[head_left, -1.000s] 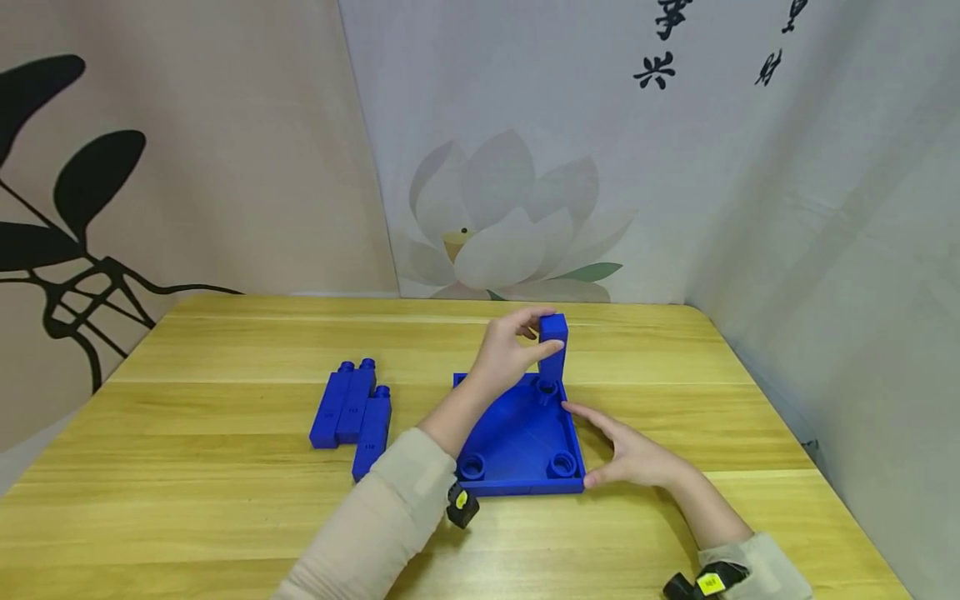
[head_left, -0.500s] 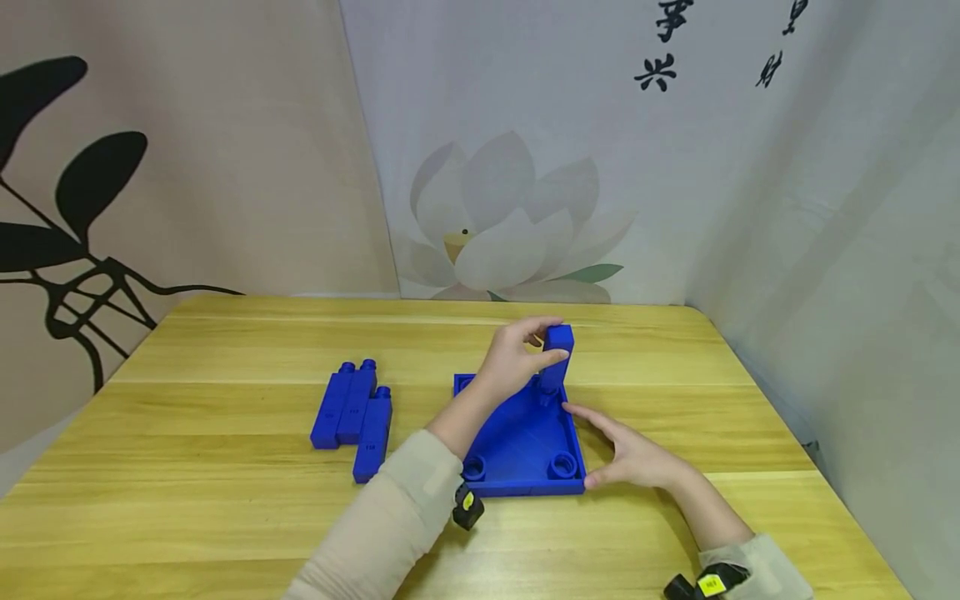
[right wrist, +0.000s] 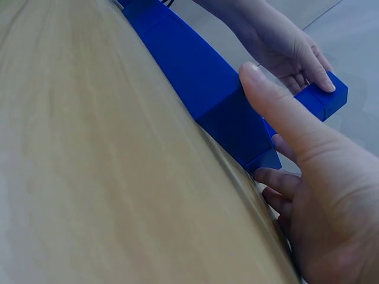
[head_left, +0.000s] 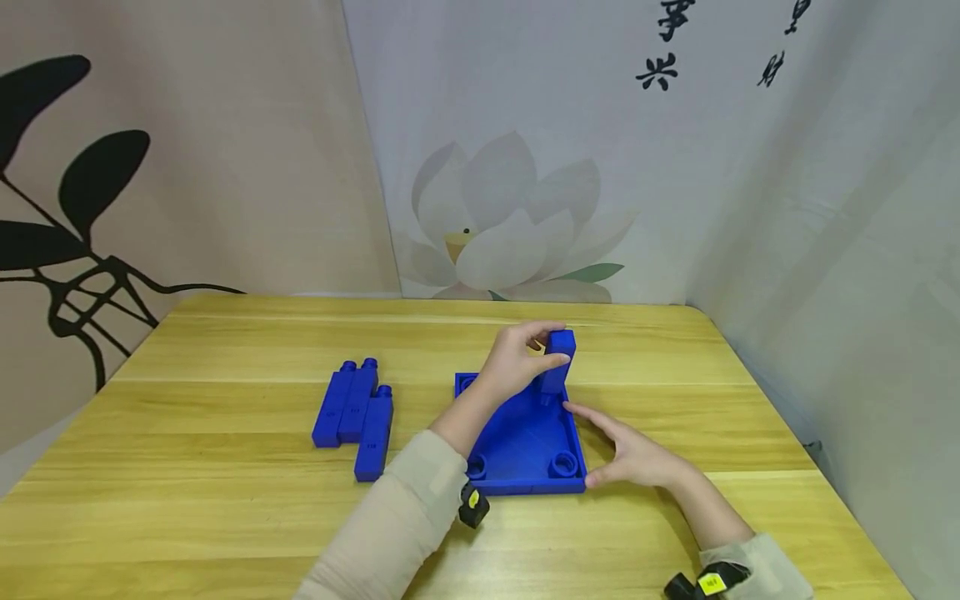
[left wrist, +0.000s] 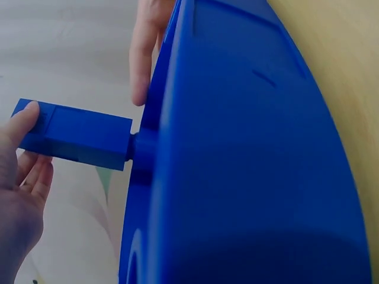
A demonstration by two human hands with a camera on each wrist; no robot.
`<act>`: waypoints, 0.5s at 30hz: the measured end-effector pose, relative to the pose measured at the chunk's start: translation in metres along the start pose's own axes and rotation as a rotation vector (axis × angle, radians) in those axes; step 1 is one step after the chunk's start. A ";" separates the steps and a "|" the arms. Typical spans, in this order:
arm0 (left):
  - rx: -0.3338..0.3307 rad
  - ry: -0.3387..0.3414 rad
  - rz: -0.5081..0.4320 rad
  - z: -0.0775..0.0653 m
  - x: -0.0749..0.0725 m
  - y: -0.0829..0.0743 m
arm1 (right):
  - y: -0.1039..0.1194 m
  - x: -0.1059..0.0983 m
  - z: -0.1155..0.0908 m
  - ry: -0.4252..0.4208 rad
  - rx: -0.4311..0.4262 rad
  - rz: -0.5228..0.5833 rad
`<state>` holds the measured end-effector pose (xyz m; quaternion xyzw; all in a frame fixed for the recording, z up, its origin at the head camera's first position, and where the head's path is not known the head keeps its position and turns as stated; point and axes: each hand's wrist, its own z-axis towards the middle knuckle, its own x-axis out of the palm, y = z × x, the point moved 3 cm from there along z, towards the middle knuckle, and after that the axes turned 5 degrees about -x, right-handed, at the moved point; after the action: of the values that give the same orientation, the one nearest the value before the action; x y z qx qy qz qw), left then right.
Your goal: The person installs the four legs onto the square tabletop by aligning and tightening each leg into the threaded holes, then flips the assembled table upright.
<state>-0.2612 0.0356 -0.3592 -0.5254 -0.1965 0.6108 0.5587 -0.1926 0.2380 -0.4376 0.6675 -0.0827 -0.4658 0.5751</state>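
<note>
My left hand [head_left: 513, 364] holds a blue square leg [head_left: 557, 367] by its upper end, thumb in front and fingers behind. The leg stands upright over the far right corner of a blue square tray-like base [head_left: 525, 437]. In the left wrist view, the leg's narrow neck [left wrist: 132, 146] meets the round socket inside the base; how deep it sits is hidden. My right hand [head_left: 637, 450] lies along the base's right side, spread. Its index fingertip touches the wall and its thumb the near right corner. Two near sockets show, the left one [head_left: 476, 467] partly behind my sleeve.
Three more blue legs lie side by side on the wooden table [head_left: 202, 467] left of the base, including a nearer leg [head_left: 373, 437]; their threaded-looking ends point away. A fabric backdrop [head_left: 510, 217] hangs behind the table's far edge.
My left hand has lowered the leg and shifted it slightly right, so its neck has gone down into the corner socket. The right hand and base have stayed in place.
</note>
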 end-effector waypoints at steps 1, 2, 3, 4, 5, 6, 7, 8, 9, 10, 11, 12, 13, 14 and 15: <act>0.001 0.009 0.009 0.000 0.001 0.000 | 0.000 0.000 0.000 0.001 0.003 -0.004; 0.005 0.014 0.016 0.000 0.001 0.000 | 0.000 0.000 0.000 0.002 0.006 -0.007; 0.009 0.019 0.023 0.000 0.002 0.000 | 0.001 0.000 0.000 0.002 0.009 -0.006; 0.010 0.022 0.029 0.000 0.002 -0.001 | 0.001 0.000 0.000 0.003 0.010 -0.007; 0.013 0.024 0.034 0.001 0.003 -0.001 | 0.001 0.000 0.000 0.003 0.006 -0.008; 0.012 0.024 0.037 0.001 0.003 -0.002 | 0.001 0.000 0.000 0.003 0.005 -0.008; 0.012 0.025 0.040 0.001 0.003 -0.002 | 0.000 0.000 0.000 0.002 0.002 -0.007; 0.008 0.026 0.045 0.002 0.003 -0.003 | 0.000 0.000 0.000 0.002 -0.001 -0.004; 0.002 0.028 0.047 0.002 0.003 -0.003 | 0.000 0.000 0.000 0.002 -0.004 -0.002; -0.004 0.031 0.050 0.002 0.002 -0.003 | -0.001 0.000 0.000 0.002 -0.005 -0.002; -0.009 0.034 0.054 0.002 0.002 -0.003 | -0.001 0.000 -0.001 0.002 -0.004 0.000; -0.015 0.037 0.056 0.002 0.002 -0.003 | -0.002 0.000 -0.001 0.002 -0.003 0.001; -0.020 0.041 0.058 0.002 0.002 -0.003 | -0.002 0.000 -0.001 0.002 -0.002 -0.001; -0.026 0.044 0.058 0.002 0.002 -0.003 | -0.002 0.000 -0.001 0.002 -0.001 0.000; -0.028 0.047 0.057 0.002 0.002 -0.003 | -0.002 0.000 -0.001 0.002 0.000 0.000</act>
<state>-0.2615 0.0391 -0.3565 -0.5529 -0.1769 0.6110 0.5382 -0.1927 0.2392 -0.4394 0.6679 -0.0819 -0.4652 0.5752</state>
